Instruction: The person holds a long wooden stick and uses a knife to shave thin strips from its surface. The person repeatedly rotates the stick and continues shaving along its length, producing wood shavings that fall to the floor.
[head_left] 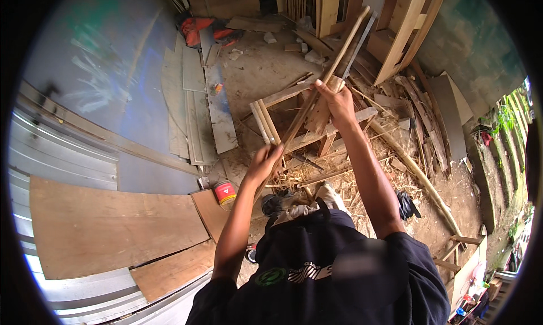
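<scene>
A long thin wooden stick [349,40] slants in front of me, its far tip at the upper right. My left hand [266,163] is wrapped around its nearer part. Farther along, my right hand [338,105] is closed around the wooden handle of a machete [358,47]. The machete's long dark blade points away from me, close beside the stick. My right thumb lies against or very near the stick; I cannot tell if these fingers also grip it. Below both hands stands a low wooden frame [305,137], with wood shavings [291,175] around it.
A long pole [418,168] lies on the ground to the right, near scrap boards [424,118]. A red tin [224,193] stands by plywood sheets [116,226] at left. Wooden frames [403,34] lean at the far right. A black plastic bag [407,205] lies near my right arm.
</scene>
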`<action>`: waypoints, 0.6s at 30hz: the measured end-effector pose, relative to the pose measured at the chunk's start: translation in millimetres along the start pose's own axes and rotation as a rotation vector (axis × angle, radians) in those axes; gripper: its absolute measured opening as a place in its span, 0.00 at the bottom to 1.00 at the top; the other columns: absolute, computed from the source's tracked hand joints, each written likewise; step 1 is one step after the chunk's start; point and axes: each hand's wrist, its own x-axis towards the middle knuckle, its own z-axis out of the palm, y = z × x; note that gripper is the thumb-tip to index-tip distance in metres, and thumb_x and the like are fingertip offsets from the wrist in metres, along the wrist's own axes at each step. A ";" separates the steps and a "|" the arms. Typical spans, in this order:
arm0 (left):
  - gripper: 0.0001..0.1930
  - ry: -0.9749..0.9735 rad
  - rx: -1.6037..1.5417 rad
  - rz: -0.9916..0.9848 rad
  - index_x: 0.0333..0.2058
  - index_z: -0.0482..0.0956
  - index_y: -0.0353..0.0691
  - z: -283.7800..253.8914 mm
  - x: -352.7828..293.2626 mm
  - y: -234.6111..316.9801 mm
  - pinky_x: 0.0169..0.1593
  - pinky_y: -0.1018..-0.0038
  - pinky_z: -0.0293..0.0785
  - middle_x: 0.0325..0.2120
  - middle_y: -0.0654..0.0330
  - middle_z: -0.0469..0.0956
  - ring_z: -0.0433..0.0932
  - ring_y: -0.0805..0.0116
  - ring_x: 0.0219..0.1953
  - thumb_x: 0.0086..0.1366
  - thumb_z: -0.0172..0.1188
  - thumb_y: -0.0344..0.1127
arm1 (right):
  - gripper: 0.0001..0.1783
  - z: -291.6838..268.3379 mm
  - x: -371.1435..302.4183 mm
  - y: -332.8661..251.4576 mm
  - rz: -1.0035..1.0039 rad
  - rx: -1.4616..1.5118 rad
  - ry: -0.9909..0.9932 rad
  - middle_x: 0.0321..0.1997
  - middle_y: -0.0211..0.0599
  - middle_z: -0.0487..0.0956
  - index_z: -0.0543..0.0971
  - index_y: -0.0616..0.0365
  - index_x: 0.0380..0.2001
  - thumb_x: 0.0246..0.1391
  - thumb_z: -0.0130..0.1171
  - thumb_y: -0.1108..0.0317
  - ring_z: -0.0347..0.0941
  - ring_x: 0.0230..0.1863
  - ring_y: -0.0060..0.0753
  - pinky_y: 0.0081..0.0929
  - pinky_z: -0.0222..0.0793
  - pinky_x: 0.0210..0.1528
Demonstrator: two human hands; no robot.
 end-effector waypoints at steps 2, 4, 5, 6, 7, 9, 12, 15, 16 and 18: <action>0.22 0.013 0.001 0.090 0.29 0.72 0.42 -1.2 32.6 15.8 0.16 0.82 0.62 0.14 0.68 0.68 0.66 0.81 0.12 0.65 0.56 0.57 | 0.23 10.6 -9.6 -6.1 0.052 -0.002 -0.015 0.42 0.45 0.81 0.73 0.62 0.44 0.57 0.62 0.53 0.79 0.46 0.37 0.35 0.79 0.45; 0.23 0.084 0.017 0.188 0.29 0.72 0.42 -5.6 57.0 32.5 0.16 0.82 0.63 0.14 0.69 0.69 0.66 0.82 0.13 0.63 0.58 0.60 | 0.23 14.3 -18.2 -7.7 0.067 0.122 -0.043 0.43 0.46 0.80 0.72 0.63 0.44 0.59 0.60 0.53 0.79 0.45 0.39 0.35 0.79 0.45; 0.24 0.123 0.020 0.251 0.29 0.72 0.43 -8.8 66.8 41.3 0.17 0.82 0.63 0.14 0.69 0.69 0.66 0.83 0.13 0.62 0.59 0.60 | 0.23 12.8 -22.8 -5.9 0.066 0.090 -0.030 0.43 0.46 0.80 0.72 0.63 0.45 0.59 0.59 0.53 0.80 0.45 0.40 0.35 0.80 0.45; 0.22 0.148 0.043 0.325 0.29 0.72 0.43 -11.6 75.6 50.6 0.17 0.83 0.63 0.15 0.70 0.69 0.66 0.82 0.13 0.62 0.59 0.59 | 0.24 8.3 -27.8 -2.9 0.068 0.062 -0.011 0.44 0.47 0.80 0.72 0.64 0.46 0.60 0.58 0.53 0.80 0.44 0.40 0.36 0.80 0.45; 0.19 0.125 -0.028 0.384 0.30 0.72 0.44 -15.0 83.6 60.0 0.17 0.82 0.64 0.16 0.69 0.70 0.67 0.82 0.14 0.64 0.59 0.54 | 0.23 2.1 -33.9 2.5 0.087 0.049 0.001 0.43 0.48 0.80 0.71 0.65 0.46 0.60 0.58 0.54 0.80 0.43 0.40 0.35 0.80 0.43; 0.15 0.108 -0.075 0.469 0.31 0.71 0.44 -22.4 95.5 78.0 0.19 0.82 0.66 0.18 0.68 0.71 0.68 0.81 0.16 0.66 0.59 0.49 | 0.23 -16.2 -50.5 18.1 0.110 0.044 0.018 0.42 0.49 0.78 0.69 0.67 0.46 0.61 0.58 0.56 0.80 0.41 0.39 0.33 0.82 0.40; 0.17 0.092 -0.048 0.586 0.34 0.71 0.40 -32.9 107.6 102.1 0.26 0.78 0.71 0.21 0.64 0.71 0.72 0.76 0.22 0.68 0.55 0.49 | 0.23 -47.4 -86.7 50.3 0.255 -0.039 0.089 0.36 0.44 0.80 0.71 0.66 0.45 0.60 0.59 0.55 0.81 0.34 0.34 0.32 0.81 0.35; 0.16 0.143 -0.141 0.679 0.30 0.69 0.40 -35.2 112.7 116.5 0.26 0.77 0.72 0.20 0.64 0.71 0.71 0.76 0.21 0.69 0.55 0.46 | 0.21 -72.3 -127.4 82.3 0.423 -0.306 0.286 0.26 0.36 0.78 0.74 0.63 0.40 0.59 0.60 0.53 0.76 0.24 0.29 0.25 0.73 0.25; 0.16 0.176 -0.130 0.740 0.30 0.68 0.39 -33.6 113.5 119.0 0.26 0.76 0.72 0.19 0.62 0.71 0.72 0.74 0.21 0.69 0.54 0.46 | 0.20 -78.5 -139.2 91.2 0.400 -0.241 0.269 0.25 0.35 0.77 0.73 0.61 0.38 0.59 0.60 0.53 0.75 0.22 0.28 0.25 0.73 0.24; 0.17 0.254 -0.138 0.804 0.30 0.68 0.38 -30.5 114.2 122.8 0.26 0.75 0.72 0.20 0.60 0.72 0.72 0.73 0.21 0.70 0.53 0.46 | 0.19 -85.6 -162.4 108.6 0.453 -0.150 0.306 0.23 0.33 0.76 0.73 0.60 0.35 0.59 0.60 0.53 0.74 0.21 0.26 0.26 0.72 0.24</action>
